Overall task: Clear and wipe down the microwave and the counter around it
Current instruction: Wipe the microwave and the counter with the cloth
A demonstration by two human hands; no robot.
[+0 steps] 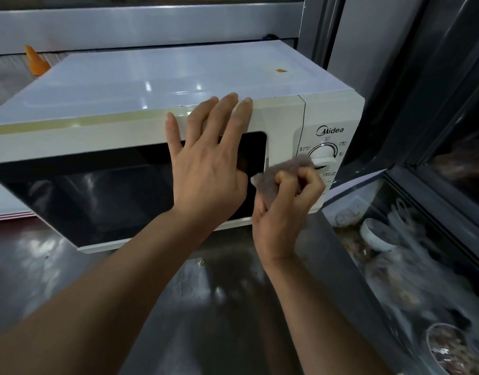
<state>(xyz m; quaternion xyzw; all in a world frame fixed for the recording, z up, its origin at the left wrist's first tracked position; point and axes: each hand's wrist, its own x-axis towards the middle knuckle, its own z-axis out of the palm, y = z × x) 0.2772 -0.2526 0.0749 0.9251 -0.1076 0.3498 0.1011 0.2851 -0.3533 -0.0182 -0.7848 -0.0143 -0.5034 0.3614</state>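
A white microwave [157, 85] with a dark glass door stands on a dark, glossy counter [211, 299]. My left hand [208, 161] lies flat against the upper part of the door, straight fingers reaching up to the top edge. My right hand [289, 201] grips a crumpled grey-brown cloth [281, 174] and holds it against the front, at the seam between the door and the control panel, just below the upper dial [323, 151].
An orange object [36, 60] pokes up behind the microwave's left rear corner. To the right, a dark-framed glass case [411, 255] holds a white bowl [379, 235] and other dishes. A metal wall panel runs behind the microwave.
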